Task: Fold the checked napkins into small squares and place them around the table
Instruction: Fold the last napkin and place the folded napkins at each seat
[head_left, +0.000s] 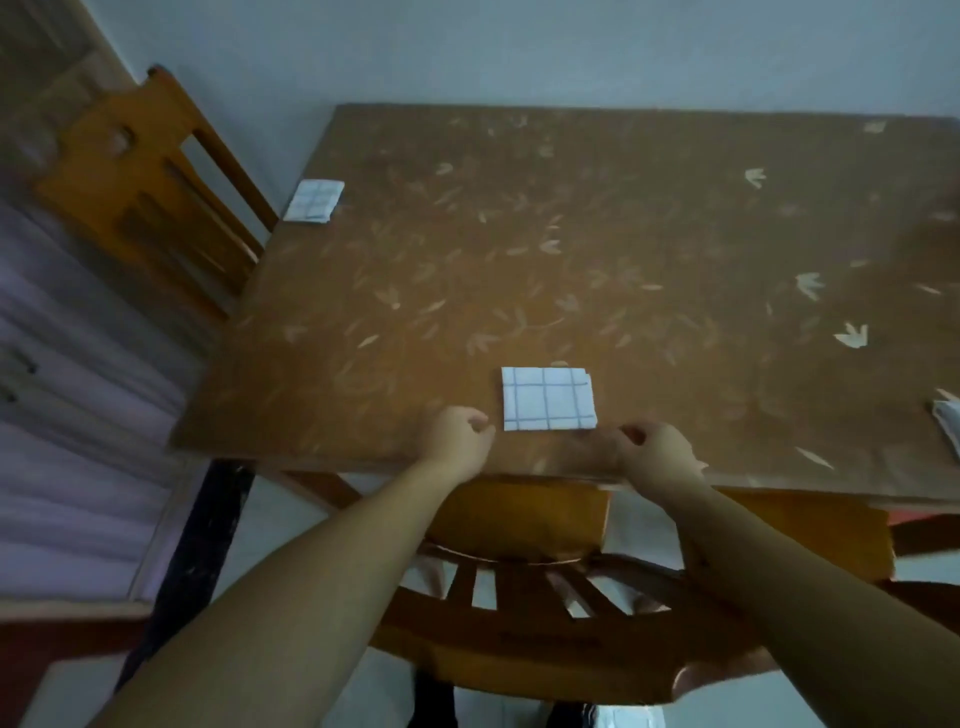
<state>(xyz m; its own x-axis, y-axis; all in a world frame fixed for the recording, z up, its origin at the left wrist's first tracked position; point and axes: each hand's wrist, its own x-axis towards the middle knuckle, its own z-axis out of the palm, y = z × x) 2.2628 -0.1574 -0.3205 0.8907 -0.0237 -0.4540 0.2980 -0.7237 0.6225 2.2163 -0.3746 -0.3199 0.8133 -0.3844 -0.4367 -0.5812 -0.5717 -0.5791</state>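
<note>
Pale wall (519, 52), wooden chair (88, 171) at left — slatted chair (519, 660) nearest, dim light

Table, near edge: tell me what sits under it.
A wooden chair is pushed in under the table, with its slatted back toward the camera. The tabletop covers the front of the seat, so how far it reaches underneath cannot be seen.
</note>
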